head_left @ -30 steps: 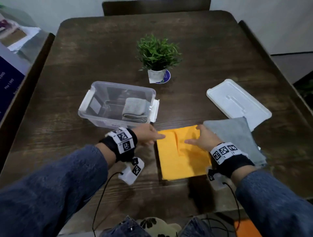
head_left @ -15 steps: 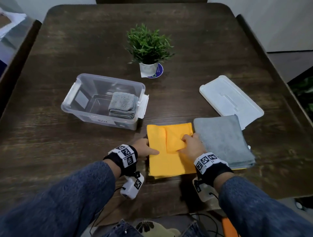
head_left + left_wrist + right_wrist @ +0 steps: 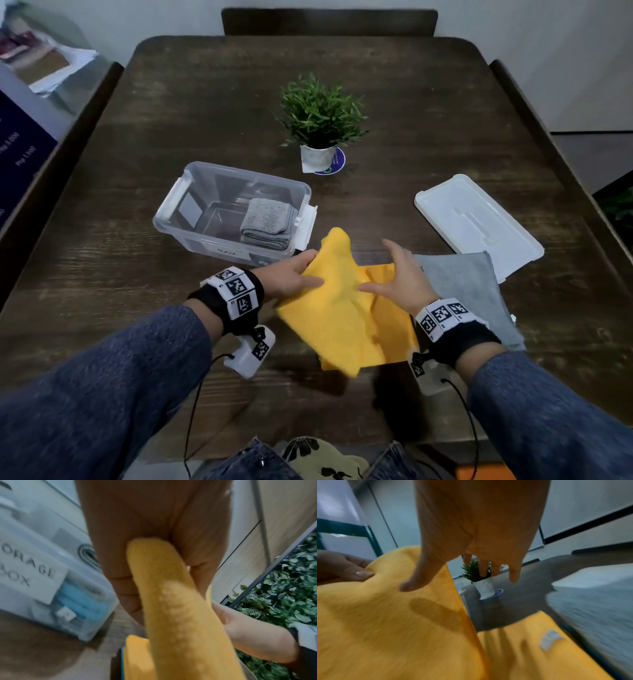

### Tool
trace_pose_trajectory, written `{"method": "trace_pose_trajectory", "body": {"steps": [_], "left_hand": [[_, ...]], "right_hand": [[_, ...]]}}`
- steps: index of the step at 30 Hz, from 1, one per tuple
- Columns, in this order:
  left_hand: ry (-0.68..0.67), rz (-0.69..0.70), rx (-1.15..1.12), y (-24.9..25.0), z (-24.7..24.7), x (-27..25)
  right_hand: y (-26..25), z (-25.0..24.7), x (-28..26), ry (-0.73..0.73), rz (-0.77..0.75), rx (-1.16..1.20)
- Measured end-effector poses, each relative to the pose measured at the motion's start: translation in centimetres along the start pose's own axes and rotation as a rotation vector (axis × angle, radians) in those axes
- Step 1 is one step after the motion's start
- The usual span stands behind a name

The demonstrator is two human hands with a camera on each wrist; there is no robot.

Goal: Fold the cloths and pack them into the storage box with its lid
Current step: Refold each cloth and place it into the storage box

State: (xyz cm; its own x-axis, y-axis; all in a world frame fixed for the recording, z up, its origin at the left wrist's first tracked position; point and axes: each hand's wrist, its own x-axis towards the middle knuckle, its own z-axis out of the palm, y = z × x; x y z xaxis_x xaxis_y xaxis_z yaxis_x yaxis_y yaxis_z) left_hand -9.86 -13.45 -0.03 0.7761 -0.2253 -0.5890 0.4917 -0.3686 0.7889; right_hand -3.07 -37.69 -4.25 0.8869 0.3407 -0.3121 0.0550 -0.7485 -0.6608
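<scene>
My left hand [image 3: 306,270] pinches a fold of a yellow cloth [image 3: 337,308] and holds it raised off the table; the left wrist view shows the fold [image 3: 178,608] between thumb and fingers. My right hand [image 3: 388,270] is open beside it, fingers spread, with the thumb [image 3: 412,584] against the cloth. A second yellow cloth [image 3: 394,329] lies flat beneath. Right of it lies a grey cloth [image 3: 459,291]. The clear storage box [image 3: 246,171] stands left of centre with a folded grey cloth [image 3: 269,222] inside. Its white lid [image 3: 476,226] lies at the right.
A small potted plant [image 3: 320,116] stands behind the box and the lid, mid-table. Chair backs edge the table at the far side, left and right. The table's near edge runs just in front of my lap.
The yellow cloth lay flat with both hands at its far edge. My left hand has since lifted it into a hanging bundle, and my right hand has let go and opened.
</scene>
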Motion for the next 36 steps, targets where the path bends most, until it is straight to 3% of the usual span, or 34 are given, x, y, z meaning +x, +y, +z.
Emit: {"method": "trace_pose_trajectory", "body": {"steps": [3, 5, 9, 16, 18, 21, 23, 25, 28, 32, 36], "left_hand": [[-0.124, 0.04, 0.139, 1.0, -2.4, -2.7], [-0.181, 0.023, 0.191, 1.4, -3.9, -4.7], [-0.226, -0.025, 0.139, 0.1, -7.3, -9.1], [-0.237, -0.282, -0.073, -8.9, -13.1, -14.5], [-0.105, -0.317, -0.132, -11.6, -13.6, -14.7], [0.383, -0.309, -0.119, -16.2, -13.0, -12.6], [0.572, -0.389, -0.087, -19.1, -12.1, -11.5], [0.524, -0.511, -0.114, -21.3, -11.0, -10.7], [0.435, -0.564, -0.249, -22.6, -9.5, -10.1], [0.403, -0.508, -0.14, -22.7, -9.4, -9.2], [0.295, -0.372, -0.209, -21.5, -10.1, -9.1]], "right_hand": [[-4.2, -0.1, -0.1, -0.156, -0.21, 0.018], [-7.3, 0.6, -0.4, -0.298, -0.259, 0.073], [-11.7, 3.4, -1.2, -0.52, -0.205, 0.232], [-15.1, 10.5, -3.3, -0.658, -0.06, 0.336], [-15.0, 13.1, -2.8, -0.634, 0.006, 0.325], [-13.8, 16.8, -1.6, -0.481, 0.076, 0.284], [-12.2, 18.8, -0.9, -0.422, 0.136, 0.221], [-10.4, 20.3, -0.6, -0.394, 0.211, 0.145], [-9.6, 21.3, -0.9, -0.306, 0.304, 0.072], [-10.3, 21.7, -1.2, -0.304, 0.323, 0.07], [-10.8, 21.8, -0.8, -0.25, 0.314, 0.169]]}}
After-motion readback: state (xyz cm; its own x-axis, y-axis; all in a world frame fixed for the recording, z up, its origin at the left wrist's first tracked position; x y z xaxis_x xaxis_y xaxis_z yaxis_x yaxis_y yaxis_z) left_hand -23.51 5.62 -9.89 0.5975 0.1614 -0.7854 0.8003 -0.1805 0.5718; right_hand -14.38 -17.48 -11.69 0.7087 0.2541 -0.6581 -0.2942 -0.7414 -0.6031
